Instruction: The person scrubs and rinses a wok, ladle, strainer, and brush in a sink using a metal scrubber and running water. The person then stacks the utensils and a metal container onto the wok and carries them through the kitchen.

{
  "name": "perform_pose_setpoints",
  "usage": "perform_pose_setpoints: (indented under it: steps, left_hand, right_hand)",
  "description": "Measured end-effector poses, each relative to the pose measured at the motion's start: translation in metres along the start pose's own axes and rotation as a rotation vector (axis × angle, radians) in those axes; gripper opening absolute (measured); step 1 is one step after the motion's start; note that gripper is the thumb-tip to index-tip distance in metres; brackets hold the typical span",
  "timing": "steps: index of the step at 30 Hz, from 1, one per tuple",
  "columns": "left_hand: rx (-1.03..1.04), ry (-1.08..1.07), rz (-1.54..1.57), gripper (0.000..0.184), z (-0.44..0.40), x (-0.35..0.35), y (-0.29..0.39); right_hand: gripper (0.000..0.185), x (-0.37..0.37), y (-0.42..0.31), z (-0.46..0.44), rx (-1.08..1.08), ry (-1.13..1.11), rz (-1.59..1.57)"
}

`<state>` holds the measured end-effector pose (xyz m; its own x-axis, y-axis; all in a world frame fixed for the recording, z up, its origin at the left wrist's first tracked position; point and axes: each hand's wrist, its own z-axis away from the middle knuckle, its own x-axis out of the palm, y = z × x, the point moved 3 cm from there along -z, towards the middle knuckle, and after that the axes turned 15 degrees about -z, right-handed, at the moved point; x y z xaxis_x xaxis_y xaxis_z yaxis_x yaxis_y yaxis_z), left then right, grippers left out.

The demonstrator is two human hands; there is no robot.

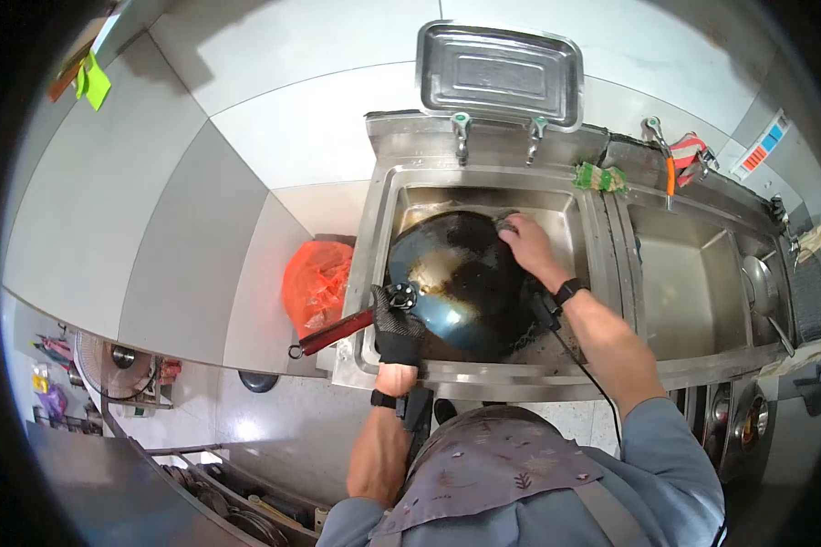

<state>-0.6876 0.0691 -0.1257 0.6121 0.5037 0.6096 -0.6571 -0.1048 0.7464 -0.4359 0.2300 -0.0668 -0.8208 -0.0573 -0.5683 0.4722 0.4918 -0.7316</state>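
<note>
A large dark wok [456, 283] lies with its rounded underside up in the left steel sink [388, 201]. My left hand [394, 330], in a black glove, is closed around the wok's red handle [337, 332], which sticks out over the sink's left edge. My bare right hand [526, 244] presses a small grey scouring pad [505, 224] on the wok's upper right part. The pad is mostly hidden under the fingers. Brown and black stains mark the wok's surface, with a shiny bluish patch near its lower side.
An orange-red plastic bag [316, 287] sits left of the sink. Two taps [462, 137] and a metal tray [502, 75] are behind it. A green sponge [600, 178] rests on the ledge between the basins. The right basin [684, 273] has a ladle [763, 290] at its right.
</note>
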Motion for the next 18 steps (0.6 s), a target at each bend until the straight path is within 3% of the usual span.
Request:
perform_pose_setpoints:
  steps: [3, 5, 7, 9, 11, 16, 18]
  left_hand:
    - [-0.042, 0.040, -0.112, 0.040, 0.005, 0.011, 0.002]
    - [-0.044, 0.016, -0.092, 0.041, 0.005, 0.018, 0.001]
    - [-0.040, -0.007, -0.080, 0.043, 0.006, 0.021, 0.000]
    - [-0.042, -0.023, -0.064, 0.044, 0.009, 0.018, -0.001]
    - [-0.050, -0.042, -0.045, 0.045, 0.012, 0.018, 0.001]
    - [-0.098, -0.079, 0.016, 0.049, 0.017, 0.031, 0.018]
    - [-0.096, -0.097, 0.050, 0.050, 0.012, 0.039, 0.024]
  right_hand:
    - [0.031, -0.001, -0.023, 0.000, -0.008, 0.000, 0.002]
    - [0.028, 0.012, -0.089, 0.001, -0.096, -0.070, -0.012]
    - [0.024, 0.038, -0.124, 0.012, -0.358, -0.119, 0.054]
    - [0.028, 0.062, -0.152, 0.030, -0.375, -0.217, -0.022]
    - [0.019, 0.075, -0.176, 0.054, -0.513, -0.074, -0.071]
    - [0.040, 0.030, -0.151, 0.098, -0.526, -0.105, 0.112]
    - [0.040, 0.004, -0.119, 0.103, -0.380, 0.028, 0.011]
